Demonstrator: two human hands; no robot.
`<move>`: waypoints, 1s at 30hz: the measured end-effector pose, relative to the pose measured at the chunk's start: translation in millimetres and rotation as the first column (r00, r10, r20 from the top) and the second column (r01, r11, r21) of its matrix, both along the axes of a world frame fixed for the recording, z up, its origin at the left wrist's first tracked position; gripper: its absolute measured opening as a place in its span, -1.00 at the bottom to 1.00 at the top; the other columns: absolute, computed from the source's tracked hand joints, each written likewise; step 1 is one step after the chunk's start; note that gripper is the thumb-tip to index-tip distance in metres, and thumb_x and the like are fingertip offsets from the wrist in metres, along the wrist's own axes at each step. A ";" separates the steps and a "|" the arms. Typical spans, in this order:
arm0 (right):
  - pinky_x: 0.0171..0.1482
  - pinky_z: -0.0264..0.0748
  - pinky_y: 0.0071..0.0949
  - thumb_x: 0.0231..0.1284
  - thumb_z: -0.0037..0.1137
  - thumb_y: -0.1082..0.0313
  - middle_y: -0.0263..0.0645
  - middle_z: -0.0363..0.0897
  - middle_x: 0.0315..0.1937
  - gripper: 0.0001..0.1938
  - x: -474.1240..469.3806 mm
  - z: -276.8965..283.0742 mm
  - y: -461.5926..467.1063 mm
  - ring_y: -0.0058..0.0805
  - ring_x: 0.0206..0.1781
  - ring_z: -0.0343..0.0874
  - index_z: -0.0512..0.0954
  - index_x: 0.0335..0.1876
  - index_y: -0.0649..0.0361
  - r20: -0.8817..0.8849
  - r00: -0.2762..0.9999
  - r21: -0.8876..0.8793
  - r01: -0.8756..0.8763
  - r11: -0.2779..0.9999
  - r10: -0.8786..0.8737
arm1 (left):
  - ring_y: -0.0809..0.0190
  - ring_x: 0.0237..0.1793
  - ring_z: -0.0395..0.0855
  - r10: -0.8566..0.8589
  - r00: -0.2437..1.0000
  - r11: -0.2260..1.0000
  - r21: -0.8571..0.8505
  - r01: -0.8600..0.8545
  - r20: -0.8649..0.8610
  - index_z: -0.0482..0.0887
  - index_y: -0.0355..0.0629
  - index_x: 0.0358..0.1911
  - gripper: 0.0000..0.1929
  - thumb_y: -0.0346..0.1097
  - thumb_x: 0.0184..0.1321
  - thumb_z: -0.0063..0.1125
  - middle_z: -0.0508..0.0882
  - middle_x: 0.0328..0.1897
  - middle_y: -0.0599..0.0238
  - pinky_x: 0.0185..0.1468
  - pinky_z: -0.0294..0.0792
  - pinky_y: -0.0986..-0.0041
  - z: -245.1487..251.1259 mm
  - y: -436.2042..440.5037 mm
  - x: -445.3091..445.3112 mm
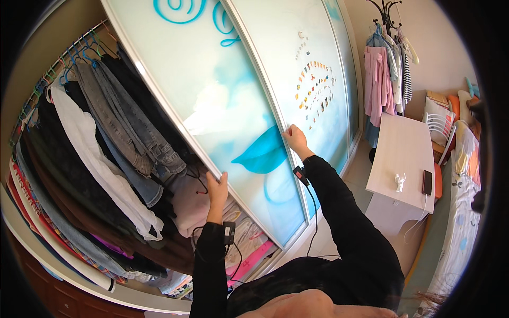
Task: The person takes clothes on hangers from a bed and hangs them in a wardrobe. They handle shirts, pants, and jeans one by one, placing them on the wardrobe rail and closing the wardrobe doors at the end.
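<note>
A sliding wardrobe door (234,111) of white glass with a turquoise leaf pattern stands in front of me, framed in pale metal. My left hand (217,189) grips its left frame edge, thumb on the front side and fingers partly hidden behind it. Higher up, my right hand (295,139) is curled on the door's right frame strip, where it meets a neighbouring sticker-covered panel (318,47). Left of the door, the open wardrobe shows trousers (119,115) and a white garment (91,131) on hangers. Folded pink clothing (191,202) lies close to my left hand.
Cabled devices sit at my left wrist (228,233) and right wrist (300,175). To the right is a pale desk (397,151) with a phone (427,182) and a white cable (400,182). Behind it stands a coat rack (385,14) with clothes; a bed (457,226) lies far right.
</note>
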State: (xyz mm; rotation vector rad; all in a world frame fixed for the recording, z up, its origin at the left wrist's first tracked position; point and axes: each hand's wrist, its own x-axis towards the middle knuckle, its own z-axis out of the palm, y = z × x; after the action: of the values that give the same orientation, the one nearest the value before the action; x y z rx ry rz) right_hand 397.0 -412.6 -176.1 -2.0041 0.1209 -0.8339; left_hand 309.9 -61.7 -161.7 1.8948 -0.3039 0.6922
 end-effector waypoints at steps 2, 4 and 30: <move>-0.22 0.48 -0.21 0.14 0.30 0.14 -0.03 0.58 -0.41 -0.67 1.3 1.3 -3.0 -0.06 -0.31 0.58 0.43 -0.37 0.22 0.037 0.999 -0.032 0.025 0.999 -0.023 | 0.13 -0.13 0.61 -0.031 0.999 0.999 -0.032 0.032 0.016 0.38 -0.32 0.02 -0.60 -0.22 0.27 0.21 0.61 -0.13 0.05 -0.04 0.42 0.31 -3.8 18.9 -6.6; -0.24 0.47 -0.20 0.15 0.29 0.12 -0.02 0.57 -0.43 -0.65 3.0 1.7 -4.9 -0.06 -0.33 0.58 0.42 -0.38 0.23 0.060 0.998 -0.037 0.036 0.999 -0.034 | 0.17 -0.09 0.59 -0.020 1.000 0.999 -0.046 0.019 -0.014 0.37 -0.33 0.02 -0.61 -0.25 0.28 0.20 0.59 -0.09 0.07 -0.01 0.41 0.35 -7.9 40.4 -18.4; 0.28 0.35 -0.10 0.46 -0.09 -0.04 0.14 0.44 0.21 -0.42 7.8 -18.4 31.2 0.10 0.27 0.39 0.36 0.30 0.36 0.426 0.869 -0.176 0.353 0.919 -0.252 | -0.37 0.11 0.53 0.646 0.762 0.761 -0.036 -0.647 -0.034 0.22 -0.35 0.29 -0.38 0.04 0.39 -0.06 0.58 0.04 -0.41 0.16 0.36 0.05 -26.1 303.8 -237.7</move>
State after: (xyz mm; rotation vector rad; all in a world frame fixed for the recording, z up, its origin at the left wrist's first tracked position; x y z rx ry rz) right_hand 404.8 -381.4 -194.5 -2.0282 0.1050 -1.5118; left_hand 72.2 242.1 -187.8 1.9565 0.4163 1.1247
